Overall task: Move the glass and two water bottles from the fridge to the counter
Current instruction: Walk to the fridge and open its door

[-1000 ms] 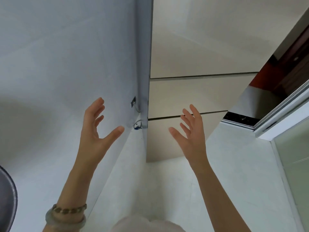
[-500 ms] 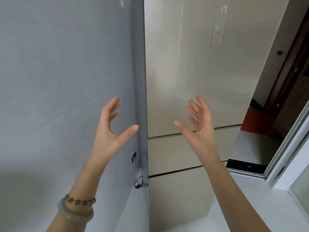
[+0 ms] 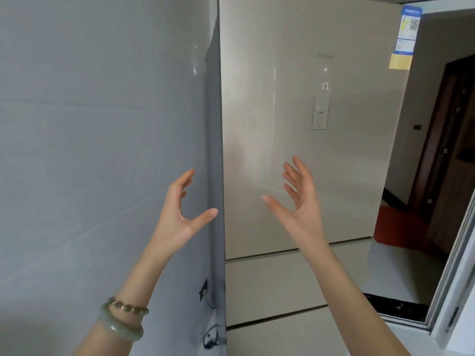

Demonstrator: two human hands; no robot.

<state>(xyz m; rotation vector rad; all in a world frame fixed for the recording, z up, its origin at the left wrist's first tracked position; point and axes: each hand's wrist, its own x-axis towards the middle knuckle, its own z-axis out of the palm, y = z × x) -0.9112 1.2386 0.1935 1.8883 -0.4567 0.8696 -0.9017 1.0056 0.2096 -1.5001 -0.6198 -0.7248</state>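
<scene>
A tall beige fridge (image 3: 295,111) stands straight ahead with its upper door closed; two drawer fronts sit below it. A small control panel (image 3: 320,113) is set in the door. My left hand (image 3: 180,214) is raised in front of the grey wall, fingers spread and holding nothing. My right hand (image 3: 299,201) is raised in front of the fridge door, fingers spread, empty, apart from the door. The glass and water bottles are hidden from view.
A grey tiled wall (image 3: 90,150) fills the left side, right up against the fridge. A socket with a cable (image 3: 205,294) sits low on that wall. A sliding door frame (image 3: 452,278) and a dark doorway (image 3: 447,150) lie at the right.
My view has tilted up from the floor and lower drawers to the fridge's upper door. Both hands stay raised and empty, now level with the upper door.
</scene>
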